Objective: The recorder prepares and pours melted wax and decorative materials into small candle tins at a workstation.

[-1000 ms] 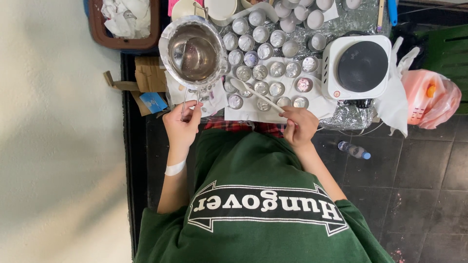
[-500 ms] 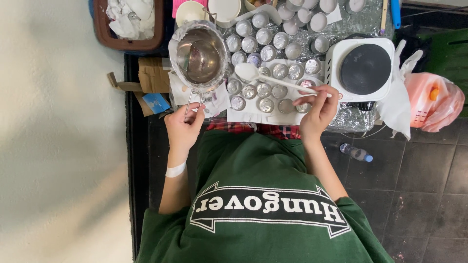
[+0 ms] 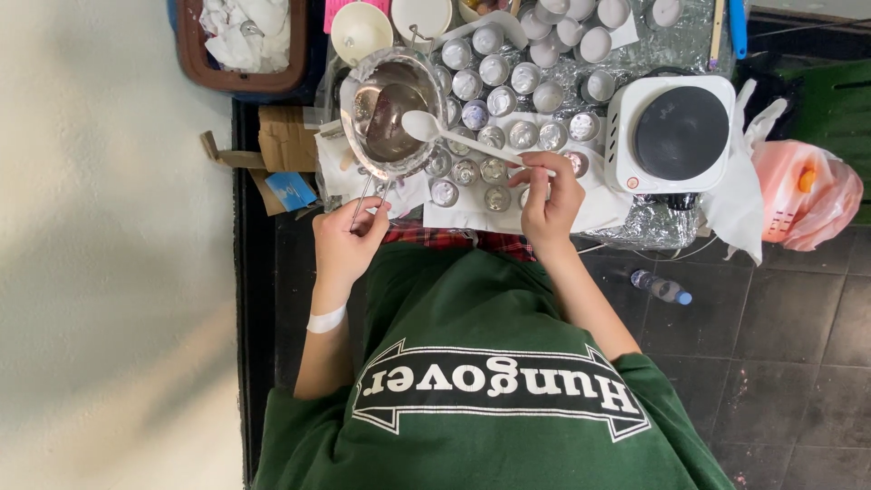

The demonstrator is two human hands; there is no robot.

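Observation:
My left hand (image 3: 347,239) grips the thin wire handle of a shiny metal pot (image 3: 392,112), which is held tilted above the table's left part. My right hand (image 3: 544,192) holds a white spoon (image 3: 454,138) by its handle. The spoon's bowl reaches over the pot's right rim. Several small round metal cups (image 3: 494,91) stand in rows on white paper just right of the pot, under the spoon.
A white single hotplate (image 3: 676,132) with a black top sits at the right. A brown tray of crumpled tissue (image 3: 238,41) lies at the top left, white bowls (image 3: 361,27) beside it. A pink plastic bag (image 3: 812,191) and a water bottle (image 3: 660,285) are on the dark floor.
The pot has shifted right toward the cups. My right hand swung the spoon up and left, and its bowl now sits at the pot's rim instead of over the cups.

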